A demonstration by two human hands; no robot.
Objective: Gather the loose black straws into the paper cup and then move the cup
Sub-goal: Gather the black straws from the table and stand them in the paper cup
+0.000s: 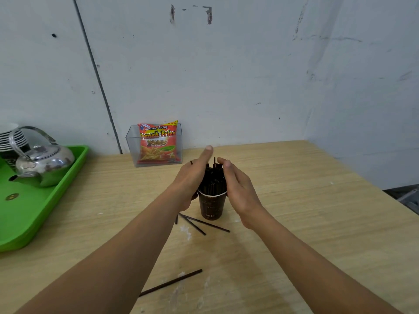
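head view: paper cup stands upright mid table, "latte" print facing camera. it is packed with a bundle of black straws sticking out well above the rim.

left hand sits against the bundle's left side with fingers mostly straight and one finger pointing up. right hand is on the bundle's right side, fingers loosely cupped. both look like they're squeezing the bundle between them, with no pinch visible. can't tell if the left palm also touches the cup wall.

not done: loose straws lie on the table just left-front of the cup base, and one more straw lies nearer the camera between the forearms.

risks, my read:
- the cup is top-heavy and light, so uneven side pressure could tip it and dump the bundle.
- letting go may let the straws fan out and some pop over the rim.
- a forearm sweep could knock the near straw off the table edge.

green tray with kettle is far left, well apart.
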